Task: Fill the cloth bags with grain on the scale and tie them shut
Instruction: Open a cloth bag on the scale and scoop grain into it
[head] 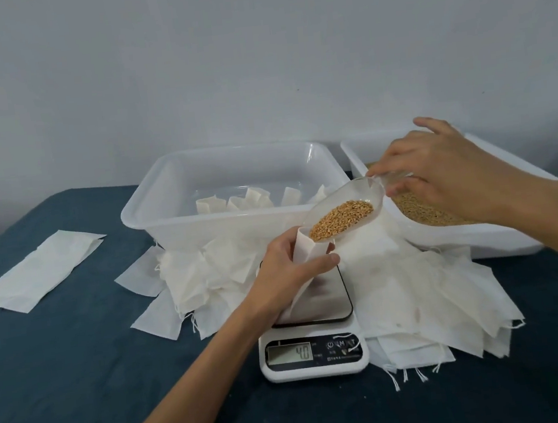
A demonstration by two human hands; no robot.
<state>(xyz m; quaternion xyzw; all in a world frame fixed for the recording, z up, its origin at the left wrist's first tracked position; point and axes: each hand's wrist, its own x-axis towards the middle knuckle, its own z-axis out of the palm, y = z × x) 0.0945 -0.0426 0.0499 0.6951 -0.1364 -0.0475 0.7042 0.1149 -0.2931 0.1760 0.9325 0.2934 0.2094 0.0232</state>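
Note:
My left hand (pixel 288 267) grips a white cloth bag (pixel 304 253) by its mouth and holds it upright on the steel plate of the white digital scale (pixel 328 301). The display (pixel 289 353) shows 40. My right hand (pixel 438 170) pinches the handle of a clear plastic scoop (pixel 349 204). The scoop is tilted down to the left, with its lip at the bag's mouth. Golden grain (pixel 342 218) lies in its front half.
A clear tub (pixel 153 204) behind the scale holds several filled bags (pixel 252 198). A white tub of grain (pixel 501 239) sits at the right. Empty bags are heaped left (pixel 204 270) and right (pixel 427 295) of the scale. One flat bag (pixel 39 269) lies far left on the blue cloth.

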